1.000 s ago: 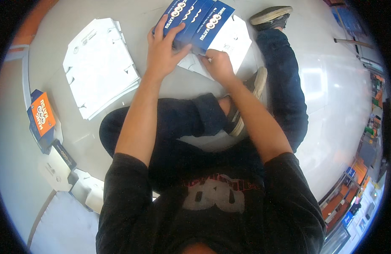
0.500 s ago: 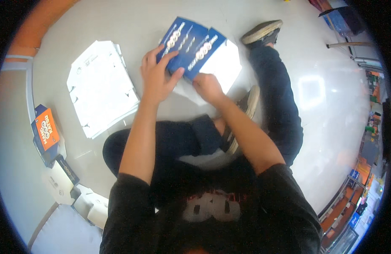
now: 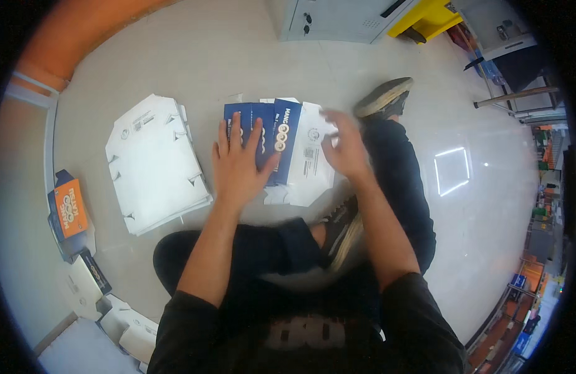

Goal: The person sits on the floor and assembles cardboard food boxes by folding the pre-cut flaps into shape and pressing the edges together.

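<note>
A flat cardboard box blank (image 3: 286,163) lies on the floor in front of me, its blue printed panels folded over on the left and a white panel showing on the right. My left hand (image 3: 238,168) rests palm down across the blue panels, fingers spread. Over the right edge of the white panel is my right hand (image 3: 348,149), slightly blurred, with its thumb and fingers apart and nothing visible between them. To the left lies a stack of flat white box blanks (image 3: 154,171) with cut slots and notched edges.
An orange and dark blue box (image 3: 71,209) and white cartons (image 3: 129,327) sit along the left wall. My shoe (image 3: 384,100) and outstretched leg (image 3: 397,171) bound the right side. A grey metal cabinet (image 3: 338,22) stands ahead, beside a yellow object (image 3: 425,22).
The tilted blue blank now lies flat and straighter, with more white panel exposed. My right hand has let go of its lower edge and moved right; my left hand has flattened onto it.
</note>
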The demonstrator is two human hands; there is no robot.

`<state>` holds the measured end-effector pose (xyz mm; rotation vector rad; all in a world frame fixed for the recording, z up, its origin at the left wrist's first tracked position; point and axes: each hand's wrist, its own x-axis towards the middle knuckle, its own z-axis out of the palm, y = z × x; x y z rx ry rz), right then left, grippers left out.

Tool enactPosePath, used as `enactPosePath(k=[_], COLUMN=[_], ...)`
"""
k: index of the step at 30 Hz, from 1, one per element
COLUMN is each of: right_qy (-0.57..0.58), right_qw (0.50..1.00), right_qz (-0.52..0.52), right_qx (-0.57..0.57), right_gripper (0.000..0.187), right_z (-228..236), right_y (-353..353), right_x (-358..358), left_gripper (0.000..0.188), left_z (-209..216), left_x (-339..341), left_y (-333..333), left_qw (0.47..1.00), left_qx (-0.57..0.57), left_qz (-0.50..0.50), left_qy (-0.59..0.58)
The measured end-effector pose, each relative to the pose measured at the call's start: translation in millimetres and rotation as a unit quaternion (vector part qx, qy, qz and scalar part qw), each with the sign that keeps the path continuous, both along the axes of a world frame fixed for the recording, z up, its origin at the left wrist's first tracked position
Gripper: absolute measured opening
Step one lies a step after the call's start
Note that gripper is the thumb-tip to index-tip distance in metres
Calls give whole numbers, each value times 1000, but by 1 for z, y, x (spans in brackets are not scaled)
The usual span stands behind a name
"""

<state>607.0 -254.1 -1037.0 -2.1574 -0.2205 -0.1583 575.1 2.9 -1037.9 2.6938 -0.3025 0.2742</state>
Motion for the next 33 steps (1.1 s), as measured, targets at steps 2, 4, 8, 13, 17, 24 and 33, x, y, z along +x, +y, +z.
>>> enactPosePath(k=[2, 4, 8, 13, 17, 24, 33], right_qy=[-90, -78, 14, 51, 86, 133, 169], right_qw=[993, 988, 985, 995, 992, 984, 965], right_qz=[35, 105, 151, 80, 78, 101, 123], right_qx=[-74, -76, -79, -5, 56, 68, 155], right_gripper=[53, 55, 53, 48, 48, 47, 38], right_z=[13, 3, -2, -23, -31, -25, -47], right_y=[20, 28, 48, 48, 44, 46, 36], right_x=[33, 57, 74, 72, 76, 82, 94], left_gripper=[77, 82, 84, 79, 77, 74, 73], left_z=[0, 1, -4, -2, -1, -1, 1], left_x=[0, 1, 3, 5, 5, 5, 5], left_y=[0, -3, -3, -8, -10, -10, -8], left_qw=[999, 998, 999, 997, 997, 997, 998], left_qx=[30, 46, 37, 43, 38, 46, 37], left_qz=[0, 4, 17, 36, 39, 37, 28], left_qy=[13, 32, 33, 54, 54, 48, 34])
